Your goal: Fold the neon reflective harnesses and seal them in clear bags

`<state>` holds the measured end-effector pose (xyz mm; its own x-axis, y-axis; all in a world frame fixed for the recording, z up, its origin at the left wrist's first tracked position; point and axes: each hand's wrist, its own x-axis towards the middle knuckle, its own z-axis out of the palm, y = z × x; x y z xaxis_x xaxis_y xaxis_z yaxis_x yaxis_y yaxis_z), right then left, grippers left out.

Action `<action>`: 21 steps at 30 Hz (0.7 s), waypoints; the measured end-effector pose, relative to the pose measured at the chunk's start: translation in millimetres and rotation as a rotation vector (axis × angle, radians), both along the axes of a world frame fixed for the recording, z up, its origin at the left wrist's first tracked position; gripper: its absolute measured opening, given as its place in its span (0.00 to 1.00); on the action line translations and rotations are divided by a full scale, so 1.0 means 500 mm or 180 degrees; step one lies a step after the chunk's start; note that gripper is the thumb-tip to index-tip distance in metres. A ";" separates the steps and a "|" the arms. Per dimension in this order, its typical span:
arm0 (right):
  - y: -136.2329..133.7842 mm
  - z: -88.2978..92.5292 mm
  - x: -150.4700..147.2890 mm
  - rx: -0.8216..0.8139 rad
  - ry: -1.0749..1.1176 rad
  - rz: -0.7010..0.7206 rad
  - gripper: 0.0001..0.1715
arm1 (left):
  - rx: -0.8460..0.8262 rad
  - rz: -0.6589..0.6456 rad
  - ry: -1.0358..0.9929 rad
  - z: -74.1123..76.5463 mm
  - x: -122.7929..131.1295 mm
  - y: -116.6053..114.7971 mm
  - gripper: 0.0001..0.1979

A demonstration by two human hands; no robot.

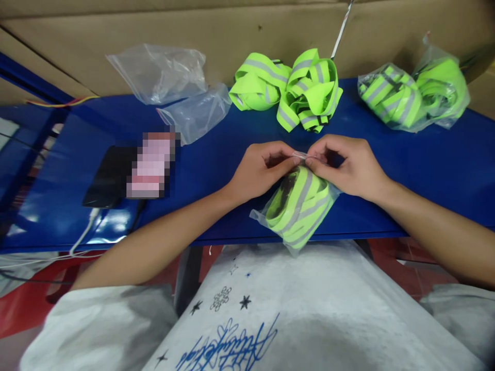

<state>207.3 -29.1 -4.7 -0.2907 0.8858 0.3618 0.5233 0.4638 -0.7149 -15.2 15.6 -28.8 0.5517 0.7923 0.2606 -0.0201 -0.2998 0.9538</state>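
Note:
A clear plastic bag (pixel 294 246) hangs over the near edge of the blue table, with a coiled neon-yellow reflective strap (pixel 305 206) inside it. My left hand (pixel 266 165) pinches the bag's top edge between thumb and forefinger. Close beside it, my right hand (pixel 346 162) pinches the same edge from the other side. Just beyond my hands lie two loose bundles of reflective strap, one on the left (pixel 257 82) and one on the right (pixel 311 90), with grey stripes and black buckles.
Bagged reflective straps (pixel 413 98) lie at the back right. Clear plastic bags (pixel 162 72) rest at the back left. A black device (pixel 110 178) with a white cable sits beside a pixelated phone (pixel 150 165). Cardboard (pixel 193 20) stands along the table's (pixel 216 180) far side.

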 end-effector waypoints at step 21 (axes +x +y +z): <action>0.012 0.008 0.039 -0.0745 0.0160 0.0470 0.23 | -0.0199 -0.0546 0.0212 0.013 0.000 -0.002 0.18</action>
